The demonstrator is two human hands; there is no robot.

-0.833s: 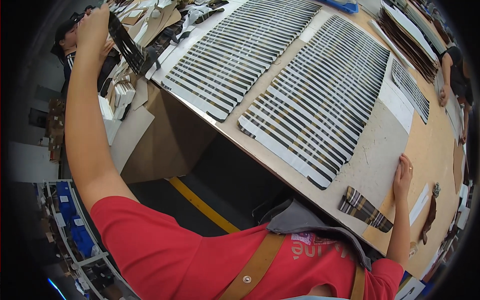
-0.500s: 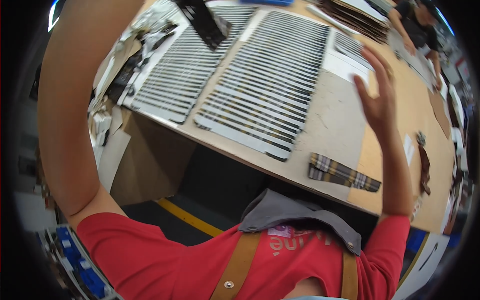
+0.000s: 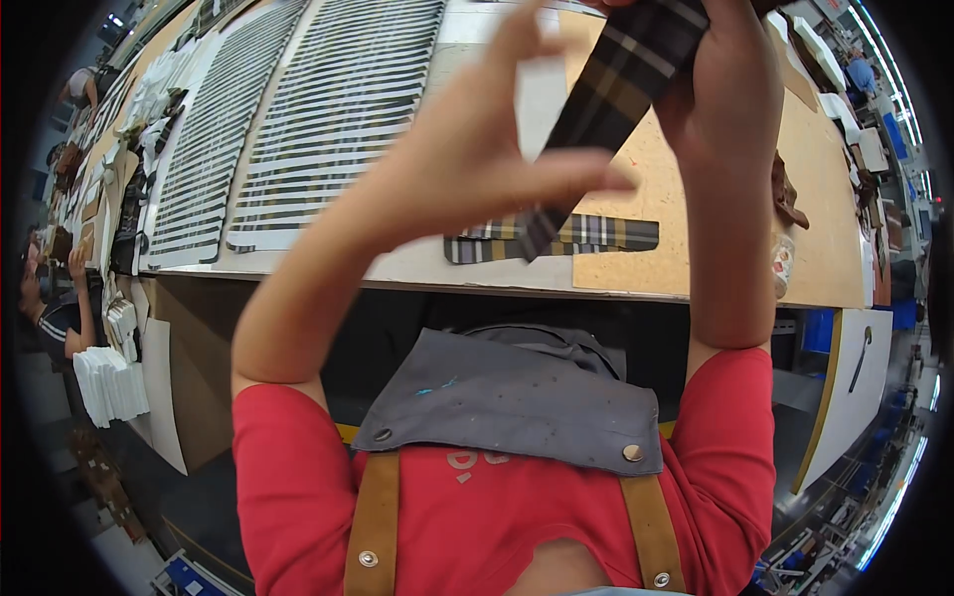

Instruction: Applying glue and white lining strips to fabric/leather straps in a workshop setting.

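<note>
A dark plaid fabric strip with brown and white lines hangs at a slant, its lower end above the table. My right hand grips its upper part; some of those fingers are cut off by the top edge. Left of the strip, my left hand is blurred by motion, thumb and fingers spread, holding nothing. Below them, more plaid strips lie near the table's front edge. Two large panels of rows of pale and dark strips, one wide and one narrower, lie on the left.
The pale wooden table stretches across in front of me. A brown scrap lies at its right. White and dark pieces are heaped along the left side, above a white stack. A co-worker is at the far left.
My view has turned toward the right side of the table. My left hand has come down into view, open. My right hand, open before, now holds a plaid strip.
</note>
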